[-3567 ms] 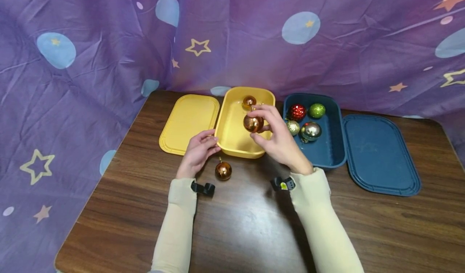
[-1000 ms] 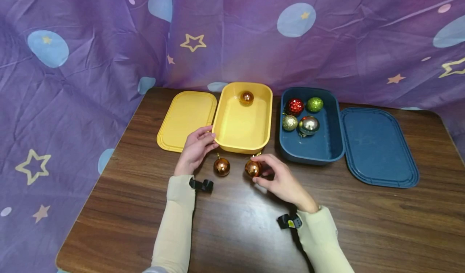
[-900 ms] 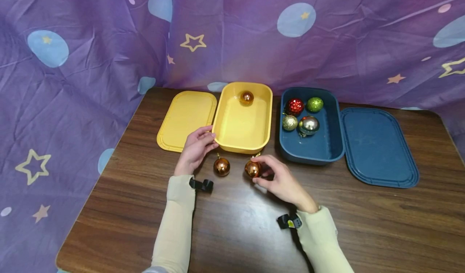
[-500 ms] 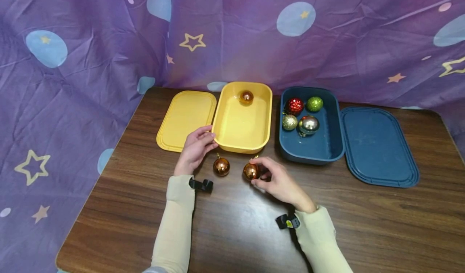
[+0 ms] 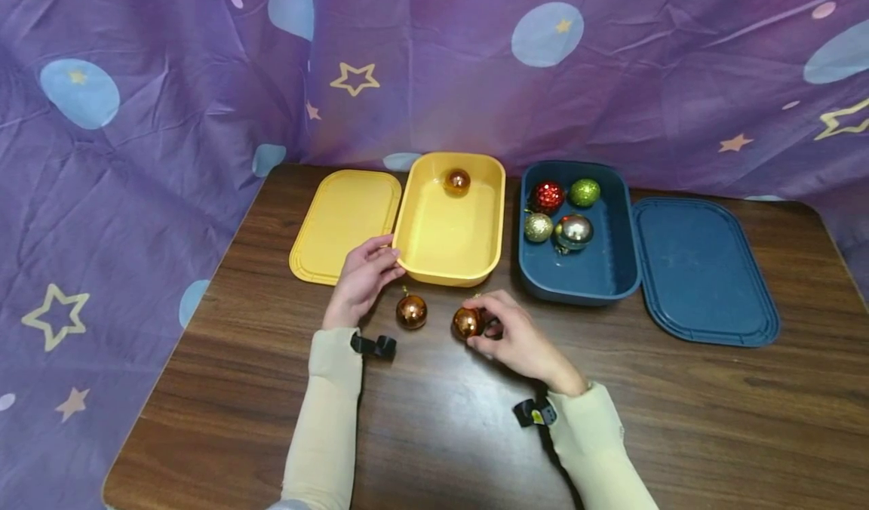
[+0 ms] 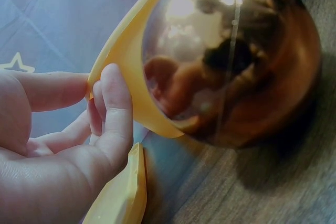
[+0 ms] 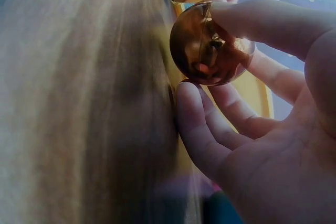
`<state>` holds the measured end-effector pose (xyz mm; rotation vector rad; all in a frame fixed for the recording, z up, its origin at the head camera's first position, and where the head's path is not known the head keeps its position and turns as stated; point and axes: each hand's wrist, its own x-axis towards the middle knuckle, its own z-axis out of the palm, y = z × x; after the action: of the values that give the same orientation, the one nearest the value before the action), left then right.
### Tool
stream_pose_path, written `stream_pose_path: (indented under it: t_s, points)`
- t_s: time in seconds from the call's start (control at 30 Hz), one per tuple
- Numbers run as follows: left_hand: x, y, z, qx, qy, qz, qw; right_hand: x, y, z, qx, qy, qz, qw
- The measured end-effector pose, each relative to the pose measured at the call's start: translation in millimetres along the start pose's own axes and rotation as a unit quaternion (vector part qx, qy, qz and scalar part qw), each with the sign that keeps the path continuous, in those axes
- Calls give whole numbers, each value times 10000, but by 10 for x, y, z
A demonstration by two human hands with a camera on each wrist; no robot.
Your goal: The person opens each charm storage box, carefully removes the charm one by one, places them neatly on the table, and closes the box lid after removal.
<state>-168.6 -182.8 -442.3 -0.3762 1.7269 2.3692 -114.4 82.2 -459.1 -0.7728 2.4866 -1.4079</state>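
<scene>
My left hand [image 5: 362,278] pinches the near left corner of a yellow box [image 5: 448,268]; thumb and finger meet at its rim in the left wrist view. A copper-coloured Christmas bauble [image 5: 411,311] lies on the table just right of that hand and looms large in the left wrist view. With thumb and fingertips, my right hand [image 5: 516,340] holds a second copper bauble [image 5: 467,324] low at the table, in front of the box. The right wrist view shows the fingers around this bauble [image 7: 207,45]. One more copper bauble [image 5: 458,182] sits inside the box, at its far end.
A dark blue box [image 5: 591,287] stands to the right, holding a red bauble [image 5: 547,196], a green one [image 5: 584,192], a pale gold one [image 5: 538,227] and a silvery one [image 5: 573,231]. A yellow lid [image 5: 346,223] and a blue lid [image 5: 706,268] lie at the outer sides. Purple cloth [image 5: 441,57] hangs behind.
My right hand has brought its copper bauble from above the yellow box down to the table in front, then shifted it slightly left and nearer. The left hand has stayed at the rim.
</scene>
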Motion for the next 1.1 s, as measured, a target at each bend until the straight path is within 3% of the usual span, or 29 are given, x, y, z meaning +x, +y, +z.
stream_pose_path:
  t_s: [1.1]
  points:
    - [-10, 1, 9, -52, 3, 39, 10000, 10, -17, 4, -217, -6, 176, 9996]
